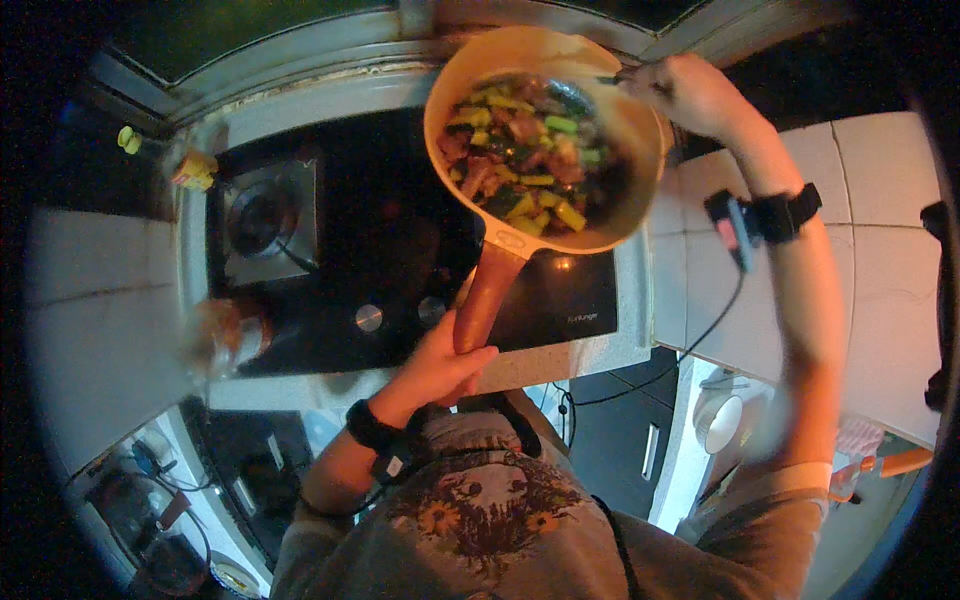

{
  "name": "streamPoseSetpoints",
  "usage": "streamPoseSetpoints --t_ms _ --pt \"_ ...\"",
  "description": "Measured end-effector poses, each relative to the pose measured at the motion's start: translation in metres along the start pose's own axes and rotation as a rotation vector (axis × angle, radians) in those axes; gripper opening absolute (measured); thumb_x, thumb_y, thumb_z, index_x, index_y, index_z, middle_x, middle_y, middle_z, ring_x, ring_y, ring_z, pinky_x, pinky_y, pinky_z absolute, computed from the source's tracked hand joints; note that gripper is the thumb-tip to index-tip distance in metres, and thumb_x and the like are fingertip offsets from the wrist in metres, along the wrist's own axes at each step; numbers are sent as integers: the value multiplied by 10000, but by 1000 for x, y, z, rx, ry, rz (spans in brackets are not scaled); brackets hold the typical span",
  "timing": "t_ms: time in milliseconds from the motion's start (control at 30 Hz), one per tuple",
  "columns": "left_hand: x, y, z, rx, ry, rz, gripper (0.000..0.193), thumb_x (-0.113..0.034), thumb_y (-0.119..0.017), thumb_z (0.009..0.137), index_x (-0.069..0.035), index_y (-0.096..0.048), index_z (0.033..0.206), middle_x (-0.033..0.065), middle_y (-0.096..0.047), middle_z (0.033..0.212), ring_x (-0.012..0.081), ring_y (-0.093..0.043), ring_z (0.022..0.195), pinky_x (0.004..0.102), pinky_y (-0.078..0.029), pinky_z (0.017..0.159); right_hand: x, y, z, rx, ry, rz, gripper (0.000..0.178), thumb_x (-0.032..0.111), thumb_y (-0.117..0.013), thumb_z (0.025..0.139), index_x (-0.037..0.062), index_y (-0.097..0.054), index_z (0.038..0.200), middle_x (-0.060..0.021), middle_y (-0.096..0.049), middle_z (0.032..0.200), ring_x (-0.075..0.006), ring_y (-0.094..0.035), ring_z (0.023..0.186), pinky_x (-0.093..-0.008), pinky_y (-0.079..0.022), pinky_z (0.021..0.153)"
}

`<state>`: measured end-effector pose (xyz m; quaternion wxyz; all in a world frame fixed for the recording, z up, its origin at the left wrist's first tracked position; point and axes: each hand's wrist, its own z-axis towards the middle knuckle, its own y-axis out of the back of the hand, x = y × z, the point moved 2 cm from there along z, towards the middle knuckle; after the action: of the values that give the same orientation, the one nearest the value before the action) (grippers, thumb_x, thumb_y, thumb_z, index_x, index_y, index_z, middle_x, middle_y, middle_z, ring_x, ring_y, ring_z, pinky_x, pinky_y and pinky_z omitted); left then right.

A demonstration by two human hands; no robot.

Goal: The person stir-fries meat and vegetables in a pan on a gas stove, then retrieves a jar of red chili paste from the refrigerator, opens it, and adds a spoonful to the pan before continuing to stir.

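Observation:
A cream-coloured frying pan (640, 215) with a brown wooden-looking handle (490, 292) is over the right side of the black cooktop. Chunks of browned food and yellow-green vegetable pieces (525, 150) fill its bottom. My left hand (448, 358) is wrapped round the end of the handle, closest to my body. At the pan's far right rim, my right hand (690, 95) is closed on a dark-handled stirring utensil. Its shiny end (568, 95) reaches into the food, and its exact kind is hard to make out.
The black cooktop (370, 220) has a bare burner (262, 212) on the left and round knobs (369, 318) in front. A jar (232, 335) stands at its near left corner, a small yellow container (195, 170) at the far left. White tiled counter (780, 185) lies right; a cable hangs from my right wristband.

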<state>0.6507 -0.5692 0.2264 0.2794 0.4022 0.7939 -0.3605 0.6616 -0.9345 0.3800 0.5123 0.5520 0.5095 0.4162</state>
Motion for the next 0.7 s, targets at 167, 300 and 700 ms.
streamPoseSetpoints --t_ms 167,300,700 --pt "14 -6 -2 -51 -42 -39 351 -105 -621 842 -45 -395 1104 28 -515 672 109 -506 472 254 -423 425 71 18 -59 33 51 -184 257 326 -539 845 119 -654 745 -167 -600 682 -335 -599 628 -412 -487 542" --pt "25 -17 -8 -96 -20 -69 326 -110 -612 853 -48 -394 1088 25 -511 640 111 -495 458 253 -414 419 95 37 -116 98 -59 -185 256 309 -550 840 99 -651 735 -154 -574 624 -320 -583 582 -413 -461 514" --pt "34 -28 -6 -76 -164 -88 333 -157 -634 839 -20 -396 1026 48 -526 636 125 -516 439 255 -407 397 131 18 -174 441 -464 -182 276 250 -507 870 142 -600 1107 -141 -604 731 -300 -632 728 -411 -512 598"
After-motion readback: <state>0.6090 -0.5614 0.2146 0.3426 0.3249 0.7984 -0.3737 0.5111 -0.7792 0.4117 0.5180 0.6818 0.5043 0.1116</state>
